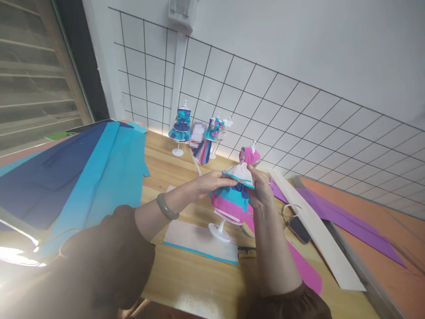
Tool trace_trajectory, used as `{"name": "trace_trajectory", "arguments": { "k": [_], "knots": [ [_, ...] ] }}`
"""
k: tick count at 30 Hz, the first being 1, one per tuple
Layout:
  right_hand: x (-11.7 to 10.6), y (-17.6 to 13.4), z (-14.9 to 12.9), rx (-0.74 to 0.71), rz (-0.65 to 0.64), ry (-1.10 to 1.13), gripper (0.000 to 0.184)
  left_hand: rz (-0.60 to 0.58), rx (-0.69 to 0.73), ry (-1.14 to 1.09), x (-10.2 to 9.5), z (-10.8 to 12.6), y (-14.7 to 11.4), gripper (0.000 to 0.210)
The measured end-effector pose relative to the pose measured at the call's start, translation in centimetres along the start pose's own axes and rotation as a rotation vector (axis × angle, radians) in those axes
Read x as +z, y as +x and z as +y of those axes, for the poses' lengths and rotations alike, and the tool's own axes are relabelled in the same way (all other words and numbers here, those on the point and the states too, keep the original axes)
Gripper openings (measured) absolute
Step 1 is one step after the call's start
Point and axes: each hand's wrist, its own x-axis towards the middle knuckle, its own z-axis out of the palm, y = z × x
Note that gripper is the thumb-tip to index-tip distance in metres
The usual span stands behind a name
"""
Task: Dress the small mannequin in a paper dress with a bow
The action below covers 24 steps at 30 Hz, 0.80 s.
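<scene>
A miniature dress form with a white round base point(219, 233) stands tilted in view. It wears a pink top point(249, 155) and a skirt point(229, 203) in blue and pink bands. Around its waist lies a white fabric piece point(239, 171) with a turquoise edge. My left hand point(217, 182) pinches this piece from the left, thumb on top and fingers partly hidden beneath. On the other side my right hand point(261, 188) grips it near the waist, thumb at the top. Under the stand lies a white panel point(195, 239) with a turquoise border.
Two dressed mini forms, one in a blue dress point(180, 126), stand at the back by a wire grid point(232, 84). Blue fabric point(113, 177) covers the left. Scissors point(247, 251), pink fabric point(307, 268), a phone point(299, 229) and a long white strip point(318, 226) lie right.
</scene>
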Motion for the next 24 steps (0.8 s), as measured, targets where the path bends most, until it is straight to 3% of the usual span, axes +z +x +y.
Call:
{"name": "trace_trajectory", "arguments": {
  "k": [5,16,24],
  "knots": [
    [0.1,0.0,0.1,-0.001,-0.003,-0.013,0.021,0.000,0.002,-0.075,0.4,-0.2,0.1,0.026],
    [0.3,-0.4,-0.2,-0.036,-0.062,-0.079,0.024,0.118,0.027,0.045,0.0,-0.6,0.2,0.038],
    [-0.2,-0.2,-0.4,-0.045,0.207,-0.128,0.044,0.291,0.196,0.249,-0.7,-0.2,0.5,0.042]
  ]
}}
